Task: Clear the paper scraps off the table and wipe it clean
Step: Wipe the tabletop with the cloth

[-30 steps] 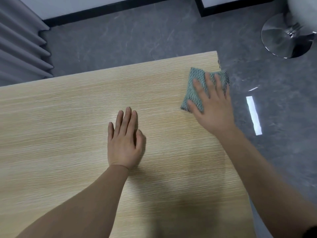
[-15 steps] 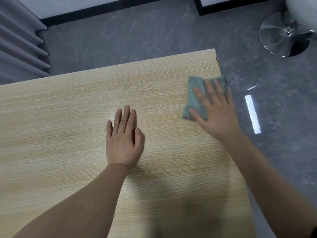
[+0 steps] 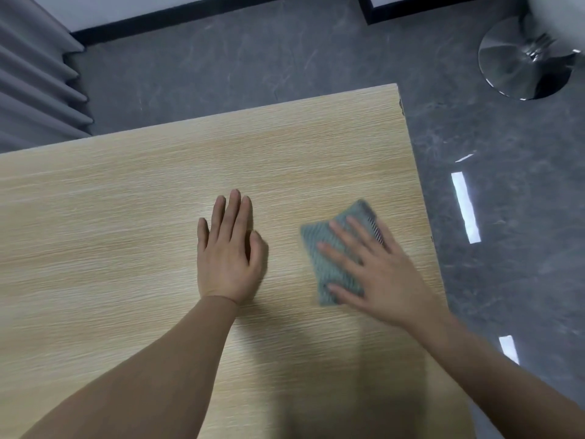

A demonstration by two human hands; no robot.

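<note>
1. While the left hand (image 3: 228,259) lies flat, palm down, at the centre of the frame, its fingers are straight and close together on the light wood-grain worktop (image 3: 110,232); its grip is open and holds nothing.
2. Right hand (image 3: 384,277), right of centre, is spread palm down over a grey-green knitted cloth (image 3: 332,261). Its fingers (image 3: 343,237) are straight and splayed, pressing the cloth flat against the worktop; the grip is open, not curled round the cloth.
3. Cloth: folded to a rough rectangle, tilted, lying near the worktop's right edge and well apart from the left hand. A dark striped band shows along its upper right edge. Its outline is blurred.
4. Both forearms enter from the bottom of the frame, the left from lower left, the right from lower right.
5. Worktop: occupies the left and centre of the frame; its far right corner sits at upper centre right. Shadows of the arms fall on it in the lower centre.
6. Surroundings: dark grey marbled floor (image 3: 506,217) at top and right, with bright rectangular light reflections at right; a round chrome chair base (image 3: 519,63) in the upper right; grey pleated curtain (image 3: 34,90) in the upper left; a black skirting strip along the top.
</note>
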